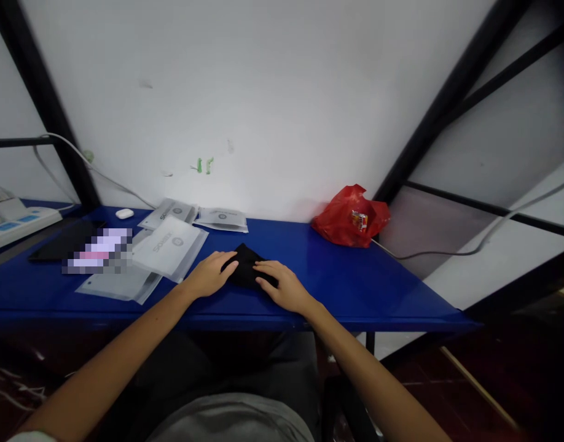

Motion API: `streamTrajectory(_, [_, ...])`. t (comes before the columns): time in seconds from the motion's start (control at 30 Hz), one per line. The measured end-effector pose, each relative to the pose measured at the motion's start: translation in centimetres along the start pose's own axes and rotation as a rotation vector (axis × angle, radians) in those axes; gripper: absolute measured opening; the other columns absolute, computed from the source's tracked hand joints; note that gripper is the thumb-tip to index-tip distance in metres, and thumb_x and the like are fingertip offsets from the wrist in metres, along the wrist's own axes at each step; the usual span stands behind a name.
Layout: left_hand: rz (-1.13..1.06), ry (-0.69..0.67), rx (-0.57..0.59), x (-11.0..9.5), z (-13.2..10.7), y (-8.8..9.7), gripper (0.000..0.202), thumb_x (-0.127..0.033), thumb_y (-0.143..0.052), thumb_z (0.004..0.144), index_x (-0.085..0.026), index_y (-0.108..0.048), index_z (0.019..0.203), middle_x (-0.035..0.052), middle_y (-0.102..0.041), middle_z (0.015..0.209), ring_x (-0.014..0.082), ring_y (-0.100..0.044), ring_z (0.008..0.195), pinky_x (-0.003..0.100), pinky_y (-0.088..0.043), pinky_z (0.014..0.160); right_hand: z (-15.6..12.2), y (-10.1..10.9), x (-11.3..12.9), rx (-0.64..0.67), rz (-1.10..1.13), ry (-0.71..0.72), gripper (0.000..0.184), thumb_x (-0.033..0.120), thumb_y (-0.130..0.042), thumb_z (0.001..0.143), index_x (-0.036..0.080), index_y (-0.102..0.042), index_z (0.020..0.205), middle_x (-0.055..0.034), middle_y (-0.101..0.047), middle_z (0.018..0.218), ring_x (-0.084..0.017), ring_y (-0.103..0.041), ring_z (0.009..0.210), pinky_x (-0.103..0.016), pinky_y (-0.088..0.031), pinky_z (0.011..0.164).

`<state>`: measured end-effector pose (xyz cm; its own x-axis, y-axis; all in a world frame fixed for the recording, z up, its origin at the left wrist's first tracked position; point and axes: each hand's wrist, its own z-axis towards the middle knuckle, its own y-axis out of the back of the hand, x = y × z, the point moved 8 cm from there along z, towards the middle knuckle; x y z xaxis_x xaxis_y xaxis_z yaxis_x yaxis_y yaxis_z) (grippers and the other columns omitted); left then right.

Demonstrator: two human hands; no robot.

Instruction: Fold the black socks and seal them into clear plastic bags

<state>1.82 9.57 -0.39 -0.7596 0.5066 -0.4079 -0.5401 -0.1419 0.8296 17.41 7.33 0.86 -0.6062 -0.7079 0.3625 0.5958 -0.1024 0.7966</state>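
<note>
A small folded piece of black cloth (246, 261) lies on the blue table near its front edge. My left hand (209, 274) rests over the cloth's left side, fingers extended and thumb apart, with black fabric showing between them. On the right side, my right hand (285, 287) lies on the cloth with its fingers stretched out and its thumb spread away. Both hands touch the cloth from above and cover its side edges. Just left of my left hand is a frosted plastic bag (169, 245) with grey print, overlapping other such bags.
More frosted bags (222, 218) lie near the wall. A red plastic bag (344, 215) stands at the back right beside a cable. Leftward are a white earbud case (124, 213), a pixelated phone-like object (97, 250), a dark tablet-like slab (56, 242) and a power strip (28, 222).
</note>
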Motion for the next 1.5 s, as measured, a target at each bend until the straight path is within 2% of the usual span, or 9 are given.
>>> streamTrajectory(0.17, [0.076, -0.041, -0.138, -0.8, 0.0, 1.8, 0.038, -0.033, -0.034, 0.095, -0.014, -0.054, 0.121, 0.0086, -0.061, 0.121, 0.0205, -0.053, 0.113, 0.038, -0.038, 0.102, 1.0, 1.0, 0.8, -0.084, 0.021, 0.013, 0.029, 0.029, -0.051, 0.088, 0.021, -0.063, 0.113, -0.0094, -0.062, 0.121, -0.021, -0.055, 0.114, -0.044, -0.043, 0.100])
streamTrajectory(0.3, [0.245, -0.038, -0.244, -0.4, -0.3, 3.7, 0.032, -0.027, -0.035, 0.095, -0.013, -0.058, 0.112, 0.0102, -0.065, 0.106, 0.0216, -0.056, 0.103, 0.037, -0.043, 0.095, 2.4, 0.5, 1.3, -0.059, 0.003, 0.046, 0.032, 0.031, -0.049, 0.089, 0.023, -0.061, 0.117, -0.0100, -0.059, 0.127, -0.023, -0.052, 0.120, -0.048, -0.040, 0.102])
streamTrajectory(0.47, [0.520, 0.163, -0.179, 2.4, -1.3, 5.2, 0.025, -0.022, -0.041, 0.090, -0.013, -0.062, 0.100, 0.0138, -0.061, 0.099, 0.0276, -0.053, 0.099, 0.039, -0.046, 0.081, 4.2, -1.5, 1.6, 0.048, -0.047, 0.069, 0.040, 0.038, -0.049, 0.089, 0.021, -0.056, 0.125, -0.0125, -0.051, 0.135, -0.026, -0.045, 0.127, -0.052, -0.035, 0.106])
streamTrajectory(0.7, [0.576, 0.297, -0.082, 4.8, -2.3, 4.8, 0.023, -0.020, -0.042, 0.089, -0.012, -0.063, 0.094, 0.0151, -0.060, 0.097, 0.0279, -0.054, 0.100, 0.036, -0.047, 0.076, 5.5, -3.9, 2.0, 0.179, -0.088, 0.076, 0.043, 0.045, -0.045, 0.090, 0.023, -0.056, 0.125, -0.0120, -0.051, 0.135, -0.028, -0.040, 0.131, -0.057, -0.031, 0.106])
streamTrajectory(0.93, [0.549, 0.394, -0.009, 5.7, -2.3, 4.7, 0.028, -0.010, -0.037, 0.087, -0.011, -0.064, 0.088, 0.0151, -0.061, 0.093, 0.0238, -0.061, 0.087, 0.033, -0.049, 0.069, 5.0, -3.5, -1.3, 0.148, -0.155, -0.026, 0.044, 0.048, -0.043, 0.090, 0.021, -0.058, 0.121, -0.0124, -0.053, 0.133, -0.029, -0.038, 0.132, -0.058, -0.029, 0.106])
streamTrajectory(1.1, [0.521, 0.339, 0.031, 3.1, -2.1, 3.5, 0.025, -0.007, -0.040, 0.085, -0.010, -0.064, 0.091, 0.0153, -0.062, 0.093, 0.0249, -0.062, 0.090, 0.032, -0.049, 0.067, 2.6, -0.7, -6.0, 0.093, -0.191, -0.158, 0.045, 0.049, -0.042, 0.090, 0.021, -0.059, 0.120, -0.0128, -0.054, 0.132, -0.029, -0.040, 0.130, -0.057, -0.031, 0.106])
streamTrajectory(1.3, [0.548, 0.046, 0.065, -4.3, -1.6, 0.7, 0.021, -0.005, -0.044, 0.083, -0.013, -0.062, 0.091, 0.0123, -0.062, 0.092, 0.0253, -0.058, 0.091, 0.034, -0.048, 0.069, -0.8, 3.7, -9.8, 0.014, -0.278, -0.292, 0.041, 0.045, -0.045, 0.088, 0.018, -0.062, 0.115, -0.0144, -0.057, 0.128, -0.031, -0.046, 0.126, -0.055, -0.035, 0.104])
streamTrajectory(1.4, [0.607, -0.015, 0.001, -6.3, -0.8, 1.3, 0.027, 0.000, -0.039, 0.082, -0.014, -0.060, 0.090, 0.0103, -0.061, 0.091, 0.0239, -0.057, 0.089, 0.034, -0.046, 0.070, -1.4, 5.7, -7.8, -0.106, -0.339, -0.278, 0.038, 0.039, -0.049, 0.086, 0.015, -0.062, 0.113, -0.0164, -0.056, 0.128, -0.032, -0.048, 0.123, -0.056, -0.035, 0.104])
streamTrajectory(1.5, [0.617, -0.047, -0.115, -6.6, 0.2, 2.7, 0.028, -0.001, -0.036, 0.084, -0.016, -0.059, 0.089, 0.0089, -0.060, 0.088, 0.0231, -0.056, 0.086, 0.033, -0.045, 0.068, -1.3, 6.5, -2.7, -0.260, -0.300, -0.141, 0.029, 0.031, -0.046, 0.088, 0.019, -0.064, 0.108, -0.0120, -0.064, 0.116, -0.026, -0.058, 0.109, -0.048, -0.044, 0.098])
